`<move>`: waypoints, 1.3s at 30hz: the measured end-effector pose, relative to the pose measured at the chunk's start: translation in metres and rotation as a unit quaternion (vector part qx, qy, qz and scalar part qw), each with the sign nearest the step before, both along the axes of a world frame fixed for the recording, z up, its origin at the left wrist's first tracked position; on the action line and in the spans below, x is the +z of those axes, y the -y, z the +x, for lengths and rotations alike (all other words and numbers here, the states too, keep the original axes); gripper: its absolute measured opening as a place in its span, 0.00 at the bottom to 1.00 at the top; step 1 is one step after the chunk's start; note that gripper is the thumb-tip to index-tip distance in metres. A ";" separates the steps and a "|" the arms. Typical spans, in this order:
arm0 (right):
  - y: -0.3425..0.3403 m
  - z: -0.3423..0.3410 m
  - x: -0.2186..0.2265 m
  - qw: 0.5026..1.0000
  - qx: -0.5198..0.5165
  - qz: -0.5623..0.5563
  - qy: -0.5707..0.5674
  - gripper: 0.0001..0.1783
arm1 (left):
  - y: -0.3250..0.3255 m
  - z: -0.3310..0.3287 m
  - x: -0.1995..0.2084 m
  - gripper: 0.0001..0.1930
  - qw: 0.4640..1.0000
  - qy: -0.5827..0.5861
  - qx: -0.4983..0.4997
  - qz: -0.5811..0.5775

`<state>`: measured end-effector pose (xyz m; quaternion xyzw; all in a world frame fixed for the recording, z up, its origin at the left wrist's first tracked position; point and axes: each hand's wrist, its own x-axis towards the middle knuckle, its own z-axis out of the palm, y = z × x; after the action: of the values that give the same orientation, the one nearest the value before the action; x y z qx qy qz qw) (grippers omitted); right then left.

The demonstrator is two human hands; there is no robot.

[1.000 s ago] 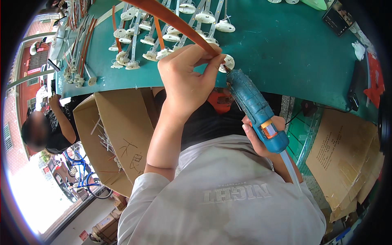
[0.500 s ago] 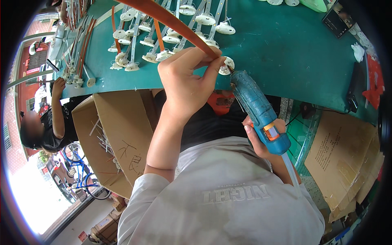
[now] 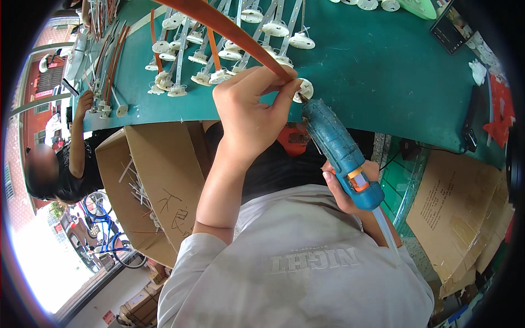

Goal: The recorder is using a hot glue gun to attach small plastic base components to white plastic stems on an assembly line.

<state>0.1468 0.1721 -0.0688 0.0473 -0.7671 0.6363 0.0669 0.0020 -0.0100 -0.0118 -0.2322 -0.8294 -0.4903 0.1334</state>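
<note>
My left hand pinches the near end of a long orange-brown strip that runs up past the top edge. Just right of those fingertips is a round white disc, partly covered by the hand; whether it is joined to the strip I cannot tell. My right hand grips a blue hot glue gun with orange parts. The gun's nozzle points up and left, close against the disc, and a translucent glue stick trails from its rear.
Several strips with round white bases stand across the green table. A cardboard box holds loose strips at left, and flattened cardboard leans at right. A phone-like screen lies far right. Another person works at the left.
The glue gun has shifted slightly left and down, its nozzle now over the disc's lower left part. My left hand stays nearly still. The other person's hand has moved up and right.
</note>
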 end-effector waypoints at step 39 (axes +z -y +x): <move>-0.037 0.001 0.035 0.992 -0.020 0.124 -0.010 0.13 | 0.004 0.005 0.015 0.06 0.991 0.123 -0.011 0.041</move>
<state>0.1475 0.2090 -0.0342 0.0467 -0.8401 0.5343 0.0809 0.0069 -0.0139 0.0032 -0.1739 -0.8161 -0.5501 0.0341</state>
